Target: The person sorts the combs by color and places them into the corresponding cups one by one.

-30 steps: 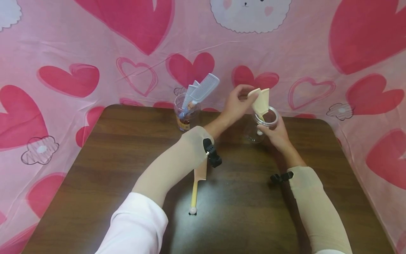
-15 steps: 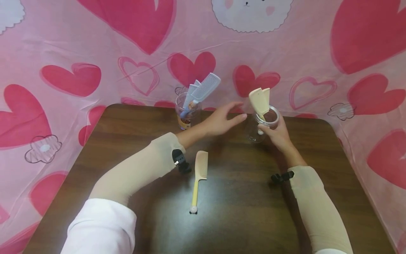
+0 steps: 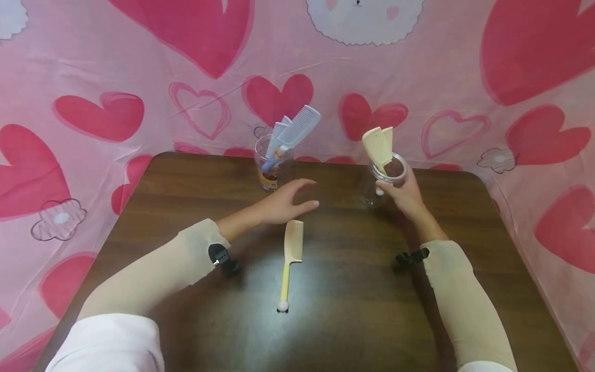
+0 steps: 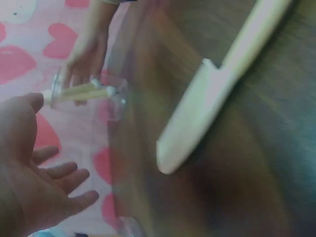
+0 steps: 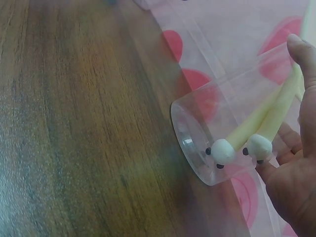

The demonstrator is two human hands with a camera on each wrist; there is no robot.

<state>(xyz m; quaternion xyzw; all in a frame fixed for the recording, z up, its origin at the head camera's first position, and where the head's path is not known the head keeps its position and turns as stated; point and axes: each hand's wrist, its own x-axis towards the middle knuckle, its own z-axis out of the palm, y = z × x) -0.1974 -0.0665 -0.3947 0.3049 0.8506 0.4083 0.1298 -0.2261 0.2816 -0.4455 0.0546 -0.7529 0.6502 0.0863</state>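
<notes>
My right hand (image 3: 408,195) grips a clear jar (image 5: 197,101) near its rim, at the back right of the table. Two cream combs (image 3: 378,147) stand in that jar, heads up; their yellow handles (image 5: 266,113) end in white animal knobs at its bottom. My left hand (image 3: 283,202) is over the table, fingers spread and nothing in them. Just in front of it a single cream comb (image 3: 294,242) with a yellow handle lies flat, its knob towards me. The left wrist view also has this comb (image 4: 197,113), apart from the left hand (image 4: 44,182).
Behind the left hand stands another clear jar (image 3: 260,155) with a printed label, holding several blue combs (image 3: 299,126). The brown wooden table (image 3: 372,310) backs onto a pink heart-patterned cloth (image 3: 325,31).
My left hand has let go of a cream comb in the right jar and moved left and nearer, above the lying comb. The right hand keeps its grip on the jar.
</notes>
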